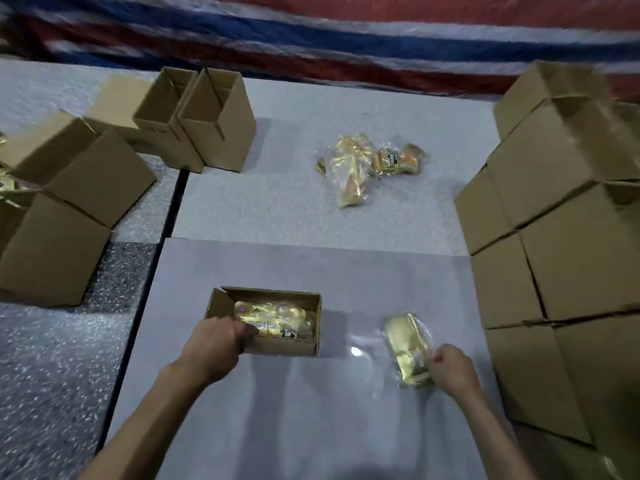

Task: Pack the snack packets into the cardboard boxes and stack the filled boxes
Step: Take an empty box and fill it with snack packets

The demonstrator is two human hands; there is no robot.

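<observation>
While left hand point(217, 344) clamps open box's point(277, 345) near-left wall, right hand point(452, 370) pinches gold packet point(408, 348) on surface point(311, 410) — more packets point(367, 164) far.

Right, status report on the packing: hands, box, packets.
Left hand grips open box, packets inside. Right hand pinches gold packet on table. More packets farther out. Path clear.

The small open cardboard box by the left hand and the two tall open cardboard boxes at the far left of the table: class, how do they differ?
The small open cardboard box lies low and wide; the two tall open cardboard boxes stand upright, side by side. The small box holds gold snack packets; the tall pair look empty. The left hand grips the small box's near corner; nothing touches the tall pair. All are plain brown corrugated cardboard with open tops.
</observation>
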